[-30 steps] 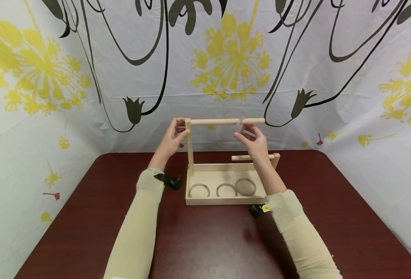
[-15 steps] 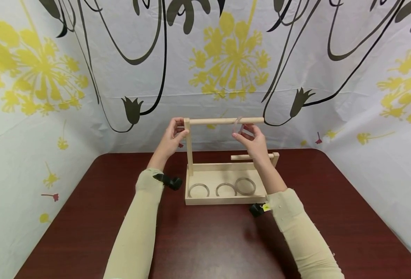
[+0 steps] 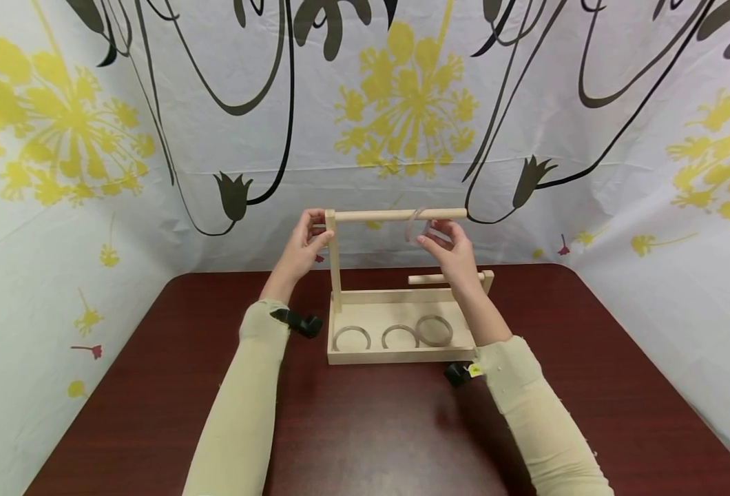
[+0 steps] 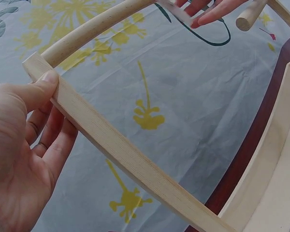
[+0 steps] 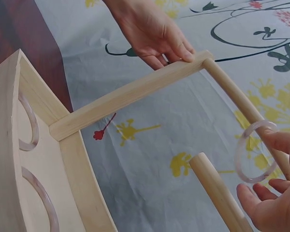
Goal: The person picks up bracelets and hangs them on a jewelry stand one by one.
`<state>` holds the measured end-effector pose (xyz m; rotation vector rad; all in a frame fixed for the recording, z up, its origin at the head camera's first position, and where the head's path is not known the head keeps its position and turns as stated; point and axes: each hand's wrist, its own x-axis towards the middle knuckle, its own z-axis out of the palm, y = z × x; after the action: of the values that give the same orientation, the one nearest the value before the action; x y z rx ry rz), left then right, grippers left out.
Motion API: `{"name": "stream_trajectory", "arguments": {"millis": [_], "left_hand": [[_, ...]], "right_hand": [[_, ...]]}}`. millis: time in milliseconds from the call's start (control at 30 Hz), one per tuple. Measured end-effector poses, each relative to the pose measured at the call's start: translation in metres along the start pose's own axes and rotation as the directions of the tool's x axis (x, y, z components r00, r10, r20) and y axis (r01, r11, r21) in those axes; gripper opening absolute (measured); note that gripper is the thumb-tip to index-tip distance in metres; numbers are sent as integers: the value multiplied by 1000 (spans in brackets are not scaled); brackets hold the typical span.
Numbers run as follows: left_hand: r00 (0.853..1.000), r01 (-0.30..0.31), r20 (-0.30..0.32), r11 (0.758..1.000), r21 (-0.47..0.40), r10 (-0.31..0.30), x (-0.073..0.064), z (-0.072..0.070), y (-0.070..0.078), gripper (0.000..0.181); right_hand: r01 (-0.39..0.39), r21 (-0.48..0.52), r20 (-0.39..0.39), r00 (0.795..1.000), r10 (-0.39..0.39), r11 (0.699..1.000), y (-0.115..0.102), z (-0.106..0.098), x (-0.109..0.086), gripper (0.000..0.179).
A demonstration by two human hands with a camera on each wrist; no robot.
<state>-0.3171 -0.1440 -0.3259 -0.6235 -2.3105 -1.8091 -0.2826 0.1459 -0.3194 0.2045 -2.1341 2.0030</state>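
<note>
Were the pale wooden post (image 4: 125,152) gripped by left hand (image 3: 301,251) tilted, the translucent pinkish ring (image 5: 239,158), right hand's (image 3: 454,256) hold unclear, might be shed.

Both forearms are in plain cream sleeves, a left sleeve (image 3: 235,413) and a right sleeve (image 3: 538,413), pretty snug and ending short of the wrist, so the left hand (image 3: 297,253) and right hand (image 3: 454,255) are bare. The right one's kinda creased further up, with tiny bobbles along its outer edge. Left wrist has a black strap (image 3: 284,316) with a stubby black module (image 3: 310,326); the right has a dark boxy unit (image 3: 456,374) plus a bright yellow tag (image 3: 474,370), its marking too small to read.
</note>
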Motion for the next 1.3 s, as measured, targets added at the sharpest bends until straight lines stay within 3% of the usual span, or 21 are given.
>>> {"name": "stream_trajectory", "arguments": {"millis": [500, 900, 1300], "left_hand": [[1000, -18, -9, 1000, 17, 18, -3, 0, 2, 40], [1000, 0, -1, 1000, -6, 0, -4, 0, 4, 44], [999, -42, -7, 999, 5, 42, -2, 0, 1, 40]], "right_hand": [[6, -45, 24, 1000, -5, 999, 1, -12, -12, 61], [16, -52, 22, 1000, -15, 998, 1, -16, -22, 53], [66, -41, 97, 993, -62, 997, 1, -19, -31, 41]]}}
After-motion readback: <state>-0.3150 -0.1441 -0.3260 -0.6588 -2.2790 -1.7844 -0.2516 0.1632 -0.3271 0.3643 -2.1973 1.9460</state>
